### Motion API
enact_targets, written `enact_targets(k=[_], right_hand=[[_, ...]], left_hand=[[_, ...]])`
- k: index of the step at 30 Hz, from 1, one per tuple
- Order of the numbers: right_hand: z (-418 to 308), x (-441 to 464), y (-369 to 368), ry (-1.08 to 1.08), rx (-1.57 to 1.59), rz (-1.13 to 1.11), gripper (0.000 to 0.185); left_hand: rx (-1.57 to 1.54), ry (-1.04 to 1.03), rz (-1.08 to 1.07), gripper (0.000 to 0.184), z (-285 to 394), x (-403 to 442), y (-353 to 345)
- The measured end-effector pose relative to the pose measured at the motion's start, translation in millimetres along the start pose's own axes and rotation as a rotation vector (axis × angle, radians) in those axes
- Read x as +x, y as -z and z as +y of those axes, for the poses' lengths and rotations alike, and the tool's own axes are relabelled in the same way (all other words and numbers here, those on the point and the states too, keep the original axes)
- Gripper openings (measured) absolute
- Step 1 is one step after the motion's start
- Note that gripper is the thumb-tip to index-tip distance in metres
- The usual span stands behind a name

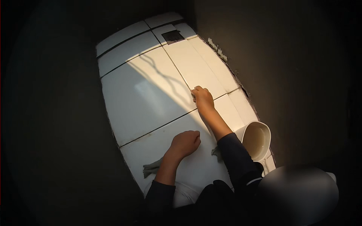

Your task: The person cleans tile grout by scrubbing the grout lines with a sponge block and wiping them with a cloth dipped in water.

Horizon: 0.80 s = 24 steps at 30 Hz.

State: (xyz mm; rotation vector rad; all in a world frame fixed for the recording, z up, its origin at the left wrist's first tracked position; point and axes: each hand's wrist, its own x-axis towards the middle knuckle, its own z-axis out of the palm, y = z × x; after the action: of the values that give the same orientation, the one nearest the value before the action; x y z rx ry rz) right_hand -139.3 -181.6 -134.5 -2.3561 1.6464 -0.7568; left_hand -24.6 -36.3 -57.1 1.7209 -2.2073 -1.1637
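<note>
Head camera: the right hand (202, 98) curls its fingers in just above or on the white tiles (135, 107), where dark joints (177, 69) meet near its fingertips; a small dark bit shows there, but I cannot tell whether it is held. Nearer the body, to the left of that grip, the left hand (186, 143) is bent into a loose fist, its palm side hidden, so neither its closure nor any hold can be told. A grey cloth (152, 168) lies beside the left wrist. Right of the right forearm stands a white container (260, 130); far beyond the right hand is a dark square opening (172, 36).
</note>
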Motion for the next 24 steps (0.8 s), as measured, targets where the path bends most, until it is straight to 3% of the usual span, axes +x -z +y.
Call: enact_targets(k=[1,3,4,5,6,7,9,10,14,24], right_hand=[[0.0,-14.5,6.2,-0.063,0.057,-0.065,0.016],[3.2,-29.9,18.4,-0.037,0.018,-0.101,0.017],[3.2,-30.6,20.4,-0.16,0.115,-0.169,0.021],[2.7,-27.0,27.8,-0.15,0.124,-0.154,0.021],[0.7,-23.3,35.8,-0.272,0.285,-0.181,0.023],[-5.3,-20.7,43.8,-0.395,0.45,-0.215,0.026],[-11.3,-18.2,58.0,-0.338,0.357,-0.13,0.028],[-9.4,-16.4,63.2,-0.295,0.407,-0.076,0.031],[-3.8,5.5,102.7,-0.275,0.408,-0.096,0.035],[5.4,63.2,129.0,-0.193,0.32,-0.251,0.039]], left_hand=[[0.018,-0.001,0.017,0.019,-9.6,-5.0,0.1],[-0.016,-0.196,0.152,0.016,-31.2,-14.0,-2.6],[-0.005,-0.197,0.162,0.016,-41.2,-20.1,-3.2],[0.079,-0.329,0.224,0.018,-52.5,-25.2,-1.3],[0.165,-0.455,0.282,0.022,-63.8,-32.2,1.4],[0.184,-0.445,0.286,0.022,-72.9,-41.9,2.9],[0.316,-0.478,0.334,0.032,-92.0,-58.7,-0.4],[0.427,-0.456,0.123,0.047,-111.8,-65.9,-5.9],[0.439,-0.513,0.073,0.063,-129.3,-82.6,-9.8],[0.345,-0.397,0.077,0.055,-128.7,-82.5,-10.0]])
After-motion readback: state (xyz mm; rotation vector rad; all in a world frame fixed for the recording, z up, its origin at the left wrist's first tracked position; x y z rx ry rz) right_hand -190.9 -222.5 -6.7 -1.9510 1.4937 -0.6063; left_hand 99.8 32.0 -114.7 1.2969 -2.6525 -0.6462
